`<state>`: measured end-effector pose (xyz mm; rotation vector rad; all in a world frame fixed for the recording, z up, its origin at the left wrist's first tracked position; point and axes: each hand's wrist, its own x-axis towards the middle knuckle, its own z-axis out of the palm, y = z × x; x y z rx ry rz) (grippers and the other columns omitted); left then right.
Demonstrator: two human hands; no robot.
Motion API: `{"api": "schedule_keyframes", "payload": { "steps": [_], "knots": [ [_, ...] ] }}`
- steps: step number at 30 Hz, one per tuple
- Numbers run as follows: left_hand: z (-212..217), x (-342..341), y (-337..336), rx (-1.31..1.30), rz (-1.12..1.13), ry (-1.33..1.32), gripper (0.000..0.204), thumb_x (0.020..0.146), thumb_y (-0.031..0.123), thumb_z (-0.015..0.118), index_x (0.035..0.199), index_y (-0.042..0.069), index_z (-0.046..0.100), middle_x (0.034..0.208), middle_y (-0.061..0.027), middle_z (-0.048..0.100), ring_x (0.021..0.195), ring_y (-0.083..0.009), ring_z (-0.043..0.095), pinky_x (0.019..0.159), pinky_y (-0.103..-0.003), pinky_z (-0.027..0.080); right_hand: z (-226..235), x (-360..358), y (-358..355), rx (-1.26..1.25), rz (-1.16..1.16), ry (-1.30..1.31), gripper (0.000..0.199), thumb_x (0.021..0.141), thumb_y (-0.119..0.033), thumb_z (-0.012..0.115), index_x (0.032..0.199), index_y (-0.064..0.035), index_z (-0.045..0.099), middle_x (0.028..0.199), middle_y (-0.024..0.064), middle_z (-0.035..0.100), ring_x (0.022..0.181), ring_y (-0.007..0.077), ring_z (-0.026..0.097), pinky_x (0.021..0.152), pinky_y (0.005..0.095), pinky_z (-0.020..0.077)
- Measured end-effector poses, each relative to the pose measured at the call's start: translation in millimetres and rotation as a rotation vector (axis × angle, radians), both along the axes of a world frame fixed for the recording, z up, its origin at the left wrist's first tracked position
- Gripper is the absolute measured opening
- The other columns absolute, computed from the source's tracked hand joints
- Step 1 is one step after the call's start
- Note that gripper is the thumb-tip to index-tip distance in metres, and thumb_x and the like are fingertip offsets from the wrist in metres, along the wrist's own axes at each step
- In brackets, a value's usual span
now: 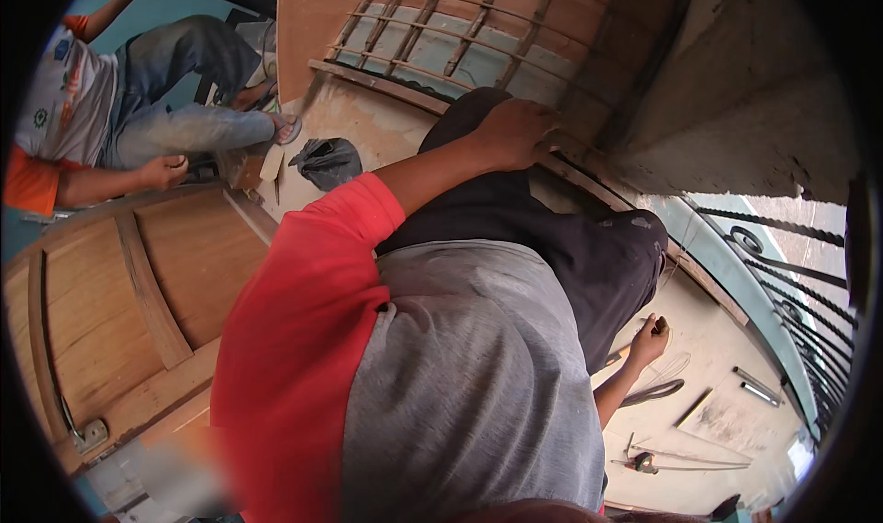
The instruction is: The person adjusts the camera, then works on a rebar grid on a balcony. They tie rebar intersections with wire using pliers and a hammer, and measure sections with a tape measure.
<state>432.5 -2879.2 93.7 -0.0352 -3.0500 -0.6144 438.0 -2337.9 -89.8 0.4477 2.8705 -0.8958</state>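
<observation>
My left arm, in a red sleeve, reaches across my raised knee. My left hand [520, 135] is curled beside a wooden strip [593, 181] at the base of the wall; its fingertips are mostly hidden. Low on the right, my right hand [651, 335] is closed with thumb and fingers together, and what it pinches is too small to make out. Thin loops of wire [664, 368] lie just beneath that hand. A dark strap-like loop [655, 392] rests by the right forearm, and an orange-handled tool [618, 356] shows next to my dark trousers [589, 247].
A lattice of rods and wire [451, 31] stands ahead. Metal tubes [757, 387] and a small dark tool [646, 463] lie on the pale floor, right. Twisted bars [782, 229] edge that side. Left are a wooden door [120, 311], a black bag [328, 162] and a seated person [83, 109].
</observation>
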Motion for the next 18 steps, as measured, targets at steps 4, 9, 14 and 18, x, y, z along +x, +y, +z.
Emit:
{"api": "schedule_keyframes", "payload": {
  "steps": [4,9,14,18],
  "knots": [
    [3.3,48.5,7.7,0.182,0.101,0.277,0.029,0.089,0.023,0.072,0.115,0.01,0.068,0.121,-0.0078,0.069,0.11,-0.0296,0.066,0.094,-0.044,0.053,74.8,-66.7,-52.7,0.011,0.144,0.237,0.046,0.098,-0.033,0.067,0.126,0.0039,0.064,0.122,0.019,0.068,0.106,0.0286,0.069,0.089,0.0372,0.0556],
    [5.5,96.0,8.2,0.324,0.189,0.416,0.023,0.086,0.016,0.072,0.109,0.011,0.07,0.115,-0.0044,0.071,0.104,-0.0259,0.068,0.089,-0.041,0.055,177.3,-138.6,-117.8,-0.035,0.182,0.632,0.045,0.102,-0.034,0.065,0.129,0.0023,0.063,0.123,0.0163,0.067,0.11,0.0236,0.065,0.092,0.0353,0.0522],
    [14.6,112.9,4.0,0.393,0.231,0.486,0.023,0.087,0.013,0.074,0.11,0.011,0.07,0.116,-0.0028,0.071,0.102,-0.0233,0.069,0.087,-0.039,0.057,261.5,-164.4,-189.6,-0.484,0.295,0.802,0.058,0.105,-0.038,0.053,0.141,0.0079,0.044,0.134,0.0221,0.054,0.121,0.0318,0.058,0.105,0.0425,0.0495],
    [11.8,115.9,5.2,0.483,0.269,0.449,0.022,0.088,0.014,0.072,0.11,0.011,0.071,0.115,-0.0016,0.071,0.102,-0.0231,0.069,0.087,-0.039,0.057,281.5,-159.2,-227.6,-0.474,0.402,0.857,0.067,0.104,-0.047,0.051,0.141,0.0086,0.041,0.129,0.0226,0.047,0.121,0.032,0.056,0.107,0.0449,0.0484]
  ]
}}
